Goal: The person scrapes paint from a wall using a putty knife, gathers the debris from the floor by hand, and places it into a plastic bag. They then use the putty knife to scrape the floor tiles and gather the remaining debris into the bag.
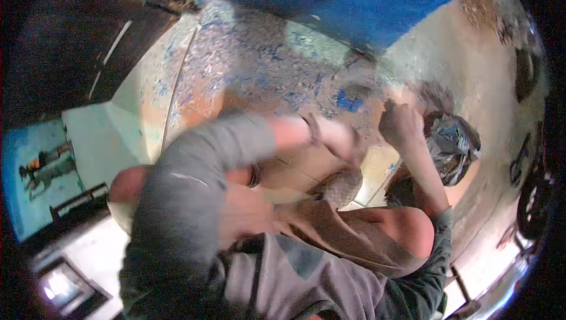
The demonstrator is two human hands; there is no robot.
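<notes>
My left hand (346, 141) reaches across the middle, over the floor in front of my bent legs. A band sits on its wrist, and motion smears the fingers too much to tell their state. My right hand (408, 118) is on the right with fingers curled in. Something dark shows at it, too blurred to name. Just right of that hand stands a crumpled dark plastic bag (451, 143) with light and bluish scraps in its mouth. A bright blue piece (351, 101) lies on the floor beyond my hands.
Small grey and blue scraps (253, 55) are strewn across the floor ahead. A blue surface (389, 2) rises at the far side, and a dark panel (88, 43) stands at the left. Brownish debris (480, 10) lies at the upper right. Small blurred figures (47, 167) appear far left.
</notes>
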